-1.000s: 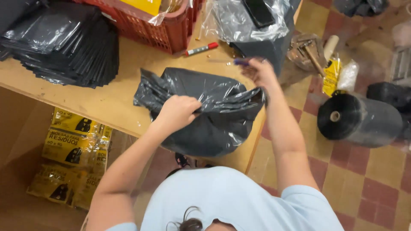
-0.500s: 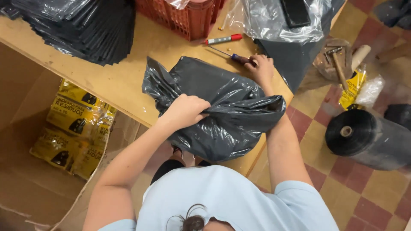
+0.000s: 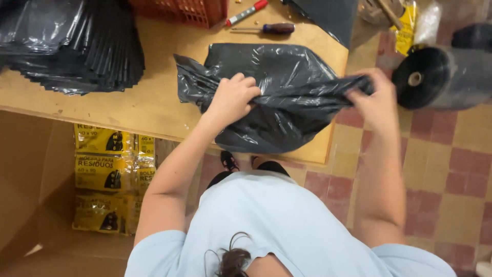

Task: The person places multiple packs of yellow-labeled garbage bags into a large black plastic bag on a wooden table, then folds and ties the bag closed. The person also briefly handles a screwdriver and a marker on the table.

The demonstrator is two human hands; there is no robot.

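Both hands gripped a crumpled black plastic bag (image 3: pixel 277 92) at the near edge of the wooden table (image 3: pixel 148 107).

The left hand (image 3: pixel 233 97) pressed on the bag's middle, fingers clenched into the plastic — the right hand (image 3: pixel 376 100) held its twisted end out past the table's corner, fingers closed around it. A stack of flat black bags (image 3: pixel 77 46) lay at the table's left, a screwdriver (image 3: pixel 266 28) and red marker (image 3: pixel 247 13) beyond — a black film roll (image 3: pixel 441 72) on the tiled floor.
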